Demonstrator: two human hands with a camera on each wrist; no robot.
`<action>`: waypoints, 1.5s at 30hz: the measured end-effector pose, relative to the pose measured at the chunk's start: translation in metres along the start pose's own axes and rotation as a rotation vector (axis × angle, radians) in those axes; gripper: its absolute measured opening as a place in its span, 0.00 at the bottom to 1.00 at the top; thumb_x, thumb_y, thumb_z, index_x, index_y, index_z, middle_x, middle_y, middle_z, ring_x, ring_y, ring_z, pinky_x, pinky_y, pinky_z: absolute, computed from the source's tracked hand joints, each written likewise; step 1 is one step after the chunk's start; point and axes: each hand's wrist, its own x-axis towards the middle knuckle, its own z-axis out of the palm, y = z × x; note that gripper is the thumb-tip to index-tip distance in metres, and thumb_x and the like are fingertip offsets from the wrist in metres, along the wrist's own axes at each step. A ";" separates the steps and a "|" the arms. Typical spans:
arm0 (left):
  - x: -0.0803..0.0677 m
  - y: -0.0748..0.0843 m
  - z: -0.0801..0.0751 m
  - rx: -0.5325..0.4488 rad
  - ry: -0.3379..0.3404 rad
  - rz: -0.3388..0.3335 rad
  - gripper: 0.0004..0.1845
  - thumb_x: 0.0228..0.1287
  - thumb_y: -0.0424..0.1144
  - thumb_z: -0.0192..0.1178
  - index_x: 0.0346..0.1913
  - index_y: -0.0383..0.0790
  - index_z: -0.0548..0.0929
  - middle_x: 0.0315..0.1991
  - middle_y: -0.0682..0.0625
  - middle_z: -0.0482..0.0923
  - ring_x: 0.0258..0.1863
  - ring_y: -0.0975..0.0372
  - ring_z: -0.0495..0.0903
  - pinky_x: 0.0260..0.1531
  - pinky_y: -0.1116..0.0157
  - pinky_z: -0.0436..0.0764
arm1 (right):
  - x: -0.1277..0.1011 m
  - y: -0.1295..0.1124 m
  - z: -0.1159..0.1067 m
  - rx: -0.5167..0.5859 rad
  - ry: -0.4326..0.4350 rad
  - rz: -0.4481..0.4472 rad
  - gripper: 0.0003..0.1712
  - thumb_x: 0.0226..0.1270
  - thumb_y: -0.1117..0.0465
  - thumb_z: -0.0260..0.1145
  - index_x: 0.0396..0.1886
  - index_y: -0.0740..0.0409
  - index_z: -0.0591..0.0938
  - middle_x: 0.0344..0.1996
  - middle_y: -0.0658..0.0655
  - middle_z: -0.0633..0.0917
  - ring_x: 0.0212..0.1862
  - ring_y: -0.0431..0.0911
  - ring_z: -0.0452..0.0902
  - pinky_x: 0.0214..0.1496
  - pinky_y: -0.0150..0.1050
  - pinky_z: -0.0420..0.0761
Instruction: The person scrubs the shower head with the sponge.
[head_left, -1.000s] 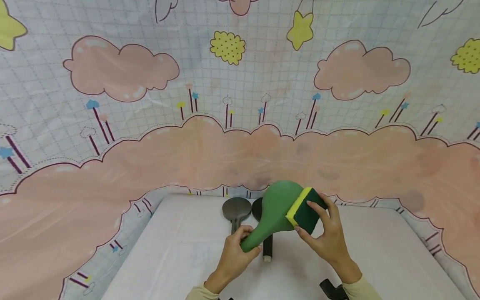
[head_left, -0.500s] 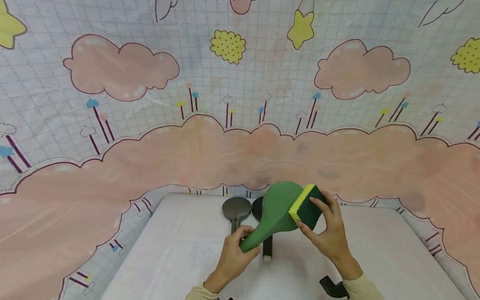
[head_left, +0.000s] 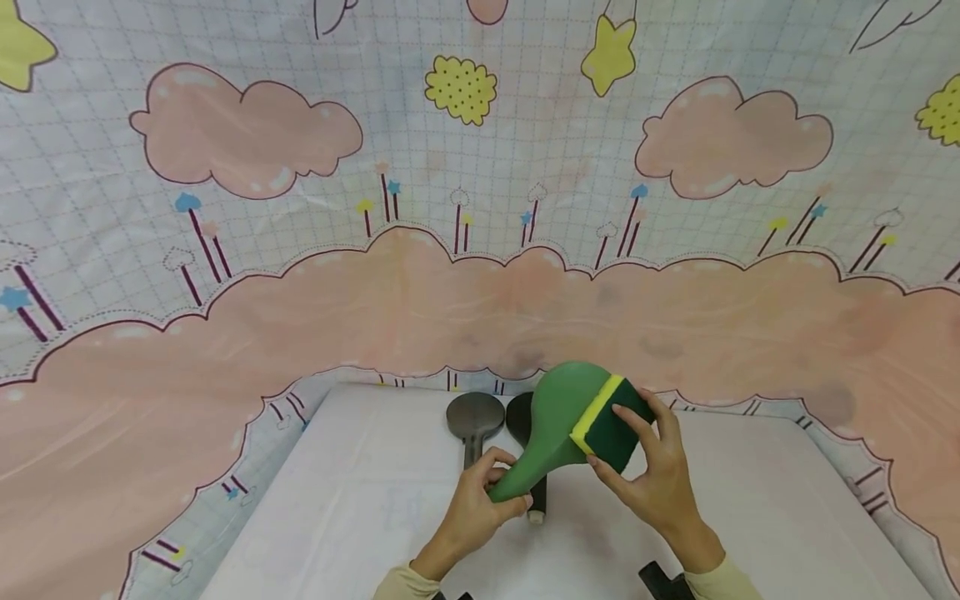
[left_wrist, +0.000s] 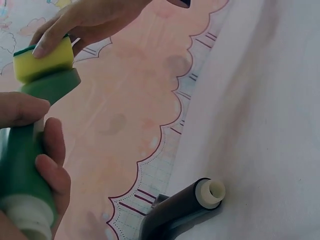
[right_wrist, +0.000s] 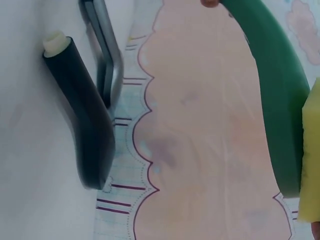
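A green handheld shower head (head_left: 561, 410) is held up above the table, tilted, its round head toward the upper right. My left hand (head_left: 476, 510) grips its handle near the lower end; a white connector (left_wrist: 31, 216) shows below that grip in the left wrist view. My right hand (head_left: 663, 479) pinches a yellow and dark-green sponge (head_left: 618, 429) between thumb and fingers. The sponge's yellow side (right_wrist: 311, 155) lies against the shower head's broad surface in the right wrist view. Part of the green head is hidden behind the sponge.
A grey shower head (head_left: 475, 417) and a black shower head (head_left: 519, 417) lie side by side on the white table (head_left: 337, 500), behind the left hand. The black one's white-ended handle (right_wrist: 75, 75) points toward me. A patterned cloth (head_left: 450, 317) hangs behind the table.
The sponge shifted slightly right and up, then came back left and down along the green shower head. The shower head and left hand drifted slightly right in the head view; both grips stayed.
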 end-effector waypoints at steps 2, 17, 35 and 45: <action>0.000 0.000 0.000 -0.002 0.004 -0.010 0.22 0.53 0.37 0.72 0.50 0.43 0.75 0.35 0.42 0.87 0.26 0.68 0.79 0.28 0.69 0.76 | -0.002 0.000 0.002 -0.012 0.001 -0.029 0.41 0.55 0.33 0.70 0.61 0.54 0.78 0.69 0.68 0.66 0.69 0.57 0.63 0.68 0.21 0.56; 0.004 -0.001 -0.001 -0.096 -0.145 -0.013 0.22 0.60 0.34 0.67 0.57 0.41 0.76 0.38 0.36 0.82 0.22 0.68 0.81 0.16 0.72 0.75 | 0.003 0.005 -0.002 -0.016 0.037 -0.107 0.44 0.59 0.27 0.59 0.60 0.58 0.79 0.66 0.71 0.69 0.66 0.58 0.65 0.68 0.19 0.55; 0.001 -0.009 -0.005 -0.266 -0.292 0.002 0.19 0.66 0.33 0.59 0.58 0.36 0.70 0.25 0.49 0.78 0.10 0.70 0.65 0.10 0.73 0.65 | 0.008 0.017 -0.015 0.040 -0.025 0.083 0.46 0.37 0.64 0.82 0.63 0.58 0.76 0.69 0.66 0.66 0.66 0.55 0.65 0.61 0.15 0.60; 0.000 -0.008 -0.005 -0.278 -0.284 0.019 0.19 0.72 0.34 0.50 0.62 0.31 0.71 0.30 0.18 0.72 0.14 0.70 0.69 0.11 0.73 0.67 | 0.003 0.013 -0.012 0.038 -0.025 0.075 0.47 0.36 0.63 0.82 0.63 0.57 0.76 0.70 0.66 0.65 0.67 0.55 0.64 0.62 0.16 0.60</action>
